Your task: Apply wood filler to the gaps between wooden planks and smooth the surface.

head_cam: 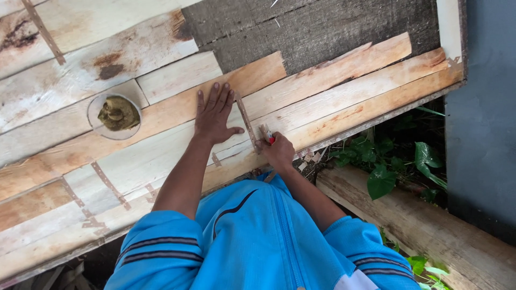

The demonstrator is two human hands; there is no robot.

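Note:
My left hand (pixel 215 114) lies flat, fingers spread, on a panel of joined pale and orange wood veneer sheets (pixel 333 91). Its thumb points toward a thin brown strip of tape (pixel 246 121) that runs across a seam. My right hand (pixel 278 151) is closed around a small red-handled cutter (pixel 268 135) whose tip meets the lower end of that strip. Both blue sleeves show at the bottom of the view.
A round clear dish of brownish paste (pixel 115 114) sits on the veneer to the left. More tape strips (pixel 110 185) cross seams lower left. Dark grey veneer (pixel 322 27) lies beyond. Past the panel's right edge are green plants (pixel 384 172), a timber beam (pixel 424 225) and a grey wall (pixel 484 107).

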